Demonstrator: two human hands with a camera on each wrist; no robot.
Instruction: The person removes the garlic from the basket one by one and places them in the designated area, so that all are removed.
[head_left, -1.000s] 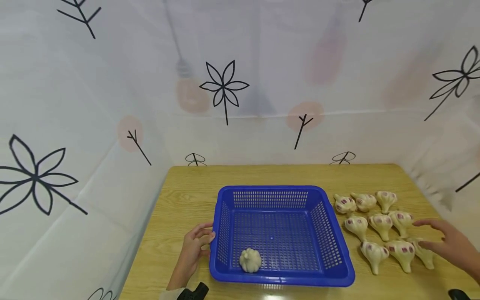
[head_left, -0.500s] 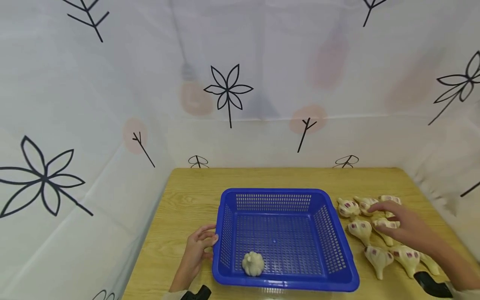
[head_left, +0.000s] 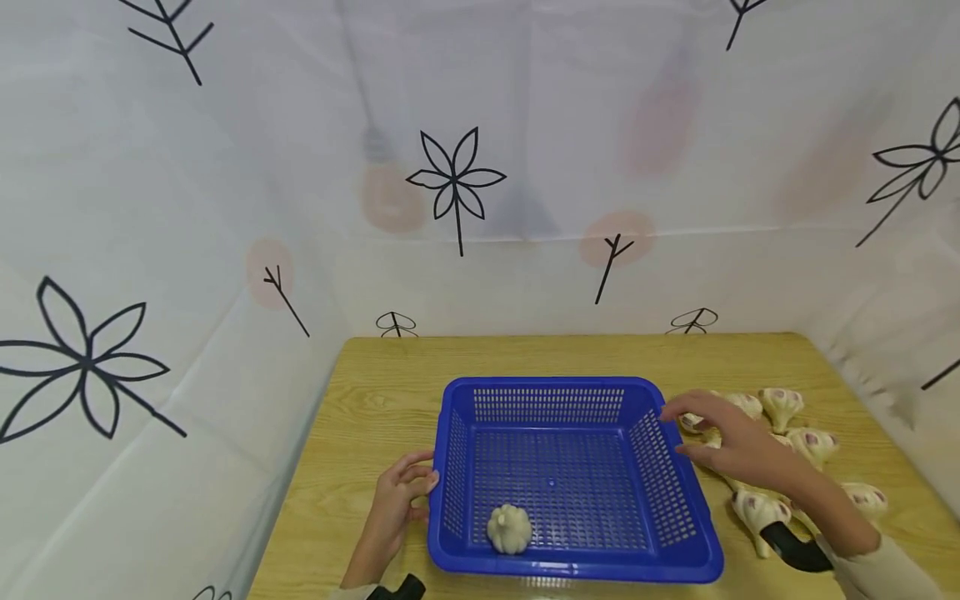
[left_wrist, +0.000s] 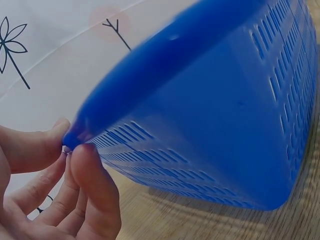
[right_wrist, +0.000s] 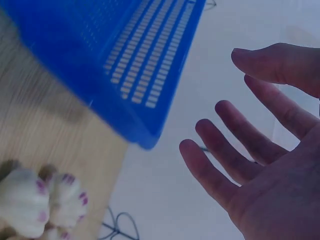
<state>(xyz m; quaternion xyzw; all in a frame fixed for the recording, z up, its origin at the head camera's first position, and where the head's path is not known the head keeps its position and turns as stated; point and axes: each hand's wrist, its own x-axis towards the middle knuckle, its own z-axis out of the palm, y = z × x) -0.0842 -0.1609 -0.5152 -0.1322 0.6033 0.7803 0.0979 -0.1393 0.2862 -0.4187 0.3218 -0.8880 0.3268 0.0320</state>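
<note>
A blue plastic basket with slotted walls stands on the table. My left hand pinches its left rim; the left wrist view shows thumb and index finger on the rim. One white garlic bulb sits in the basket's front left corner. My right hand is over the basket's right edge, fingers spread and nothing in them; in the right wrist view its palm faces the basket wall. Several garlic bulbs with purple marks lie right of the basket, some hidden behind the right hand and forearm.
The wooden table has strips of bare surface left of and behind the basket. A white cloth printed with plants hangs at the back and along both sides. Black straps cross the wrists.
My right hand has moved left from the far right garlic bulbs, across the group, to the basket's right rim. My left hand keeps its hold on the basket's left rim.
</note>
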